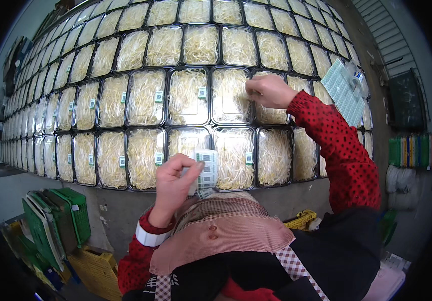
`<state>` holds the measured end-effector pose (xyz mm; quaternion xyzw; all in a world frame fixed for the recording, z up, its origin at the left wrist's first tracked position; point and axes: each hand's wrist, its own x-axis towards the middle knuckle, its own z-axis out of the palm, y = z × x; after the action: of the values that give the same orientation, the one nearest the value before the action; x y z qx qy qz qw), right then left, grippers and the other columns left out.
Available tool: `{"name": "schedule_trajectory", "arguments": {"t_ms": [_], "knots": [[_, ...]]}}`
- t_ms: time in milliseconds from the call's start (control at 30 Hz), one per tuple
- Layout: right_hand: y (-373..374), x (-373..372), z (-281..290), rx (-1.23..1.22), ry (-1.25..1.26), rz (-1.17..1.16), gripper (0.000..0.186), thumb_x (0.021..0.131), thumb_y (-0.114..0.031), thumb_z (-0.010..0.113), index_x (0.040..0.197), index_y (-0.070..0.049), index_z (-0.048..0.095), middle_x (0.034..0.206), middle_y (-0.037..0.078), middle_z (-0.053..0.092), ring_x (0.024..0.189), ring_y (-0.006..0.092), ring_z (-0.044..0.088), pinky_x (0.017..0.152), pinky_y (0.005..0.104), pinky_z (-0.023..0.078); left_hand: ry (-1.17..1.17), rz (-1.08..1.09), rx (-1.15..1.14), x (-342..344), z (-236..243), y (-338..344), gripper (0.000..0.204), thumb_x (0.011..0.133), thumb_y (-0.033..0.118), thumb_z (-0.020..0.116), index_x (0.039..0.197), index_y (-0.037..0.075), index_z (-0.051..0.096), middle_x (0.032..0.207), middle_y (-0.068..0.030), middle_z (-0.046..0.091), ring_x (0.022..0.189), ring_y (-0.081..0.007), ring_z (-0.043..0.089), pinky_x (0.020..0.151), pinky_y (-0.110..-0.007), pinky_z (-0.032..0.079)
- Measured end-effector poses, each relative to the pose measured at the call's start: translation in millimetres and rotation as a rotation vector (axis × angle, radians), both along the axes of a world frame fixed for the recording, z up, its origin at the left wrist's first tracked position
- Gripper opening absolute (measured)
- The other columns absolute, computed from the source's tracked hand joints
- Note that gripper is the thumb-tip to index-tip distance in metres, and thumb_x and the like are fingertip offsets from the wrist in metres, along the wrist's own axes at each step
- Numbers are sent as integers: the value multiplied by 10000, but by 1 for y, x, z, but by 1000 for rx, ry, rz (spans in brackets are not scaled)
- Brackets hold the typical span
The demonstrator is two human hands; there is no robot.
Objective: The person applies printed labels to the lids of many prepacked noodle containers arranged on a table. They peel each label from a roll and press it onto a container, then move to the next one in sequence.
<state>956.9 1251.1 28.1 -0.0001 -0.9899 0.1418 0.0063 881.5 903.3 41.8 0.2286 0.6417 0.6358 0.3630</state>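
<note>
A strip of small labels point(205, 169) is pinched in the left hand point(175, 183), thumb and fingers pressed together on its lower part, just in front of the near row of clear sprout trays point(145, 158). The right hand point(271, 91) is stretched out to a tray point(271, 100) in the middle row, its fingertips bunched and pressed down on the lid's left edge, apparently on a label; the label itself is hidden under the fingers. Trays to the left already carry a label each, while this one and those to its right seem bare. A label could be laid crooked or creased if the fingertips slide on the slick film. The loose strip could curl and stick to itself or to the apron point(216, 236). A tray could be skipped, since so many alike are packed edge to edge. More sheets point(344, 90) lie at the far right.
</note>
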Motion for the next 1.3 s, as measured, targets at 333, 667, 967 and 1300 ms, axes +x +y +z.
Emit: {"name": "schedule_trajectory", "arguments": {"t_ms": [333, 667, 967, 1300], "knots": [[-11, -25, -9, 14, -157, -216, 312, 730, -234, 735, 949, -47, 615, 855, 147, 663, 783, 311, 652, 653, 409, 507, 254, 112, 66, -20, 9, 9, 52, 832, -28, 655, 882, -41, 647, 935, -66, 614, 829, -110, 557, 723, -236, 433], [-153, -2, 23, -1055, 306, -338, 154, 798, -90, 727, 906, 6, 671, 806, 61, 652, 705, 113, 605, 632, 246, 491, 239, 158, -16, -25, -1, 35, 81, 803, 34, 706, 781, -16, 646, 699, -45, 592, 645, -119, 544, 603, -257, 427], [100, -60, 19, 31, 79, -217, 128, 782, -186, 665, 832, -83, 609, 764, 104, 646, 743, 316, 626, 633, 410, 480, 207, 516, -7, -86, -5, 13, 102, 902, 76, 600, 806, 45, 616, 769, 15, 597, 682, -57, 514, 645, -196, 412], [139, -115, -33, 358, -257, -88, 124, 770, -170, 587, 880, -112, 589, 867, 127, 649, 853, 349, 631, 695, 465, 494, 241, 205, -47, -72, 20, 27, 47, 910, 29, 566, 890, -11, 583, 783, -14, 556, 688, -62, 492, 616, -208, 405]]}}
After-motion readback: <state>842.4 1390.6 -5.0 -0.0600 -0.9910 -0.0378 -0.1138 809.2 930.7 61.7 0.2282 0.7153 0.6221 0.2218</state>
